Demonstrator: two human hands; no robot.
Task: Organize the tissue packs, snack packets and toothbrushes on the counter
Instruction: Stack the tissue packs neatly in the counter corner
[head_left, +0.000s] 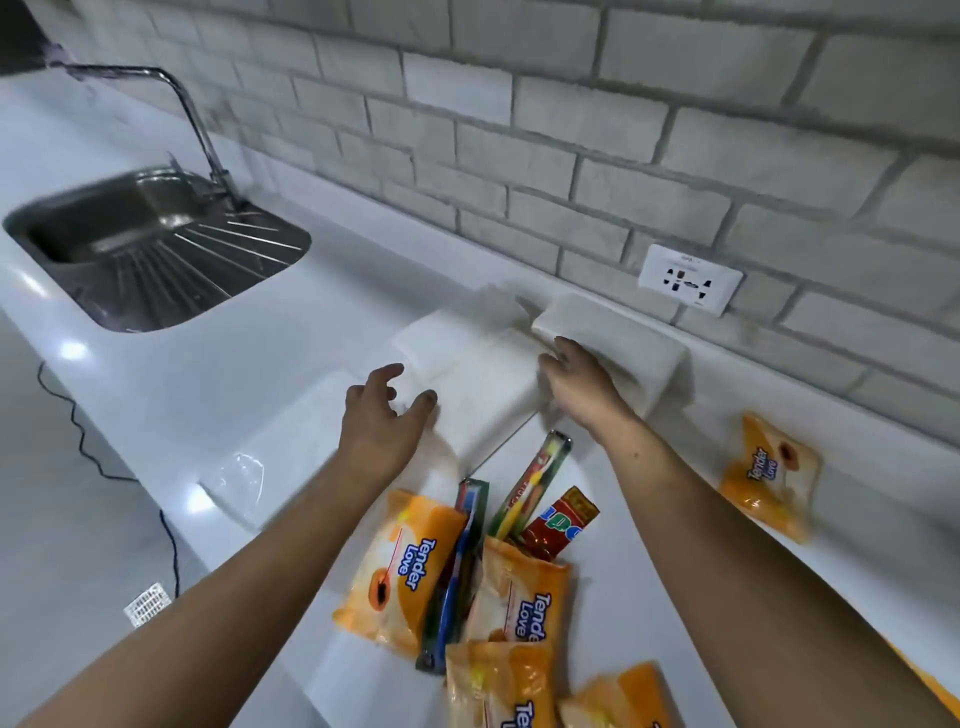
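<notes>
Tissue pack blurred under right hand, grip unclear; left hand spread, empty; orange packets cropped

One view only, worn on your head. It faces forward and down over the white counter, toward the brick wall along its far edge. Wide-angle and close in. Your forearms enter from the bottom edge, and the sink sits toward the counter's left end.
</notes>
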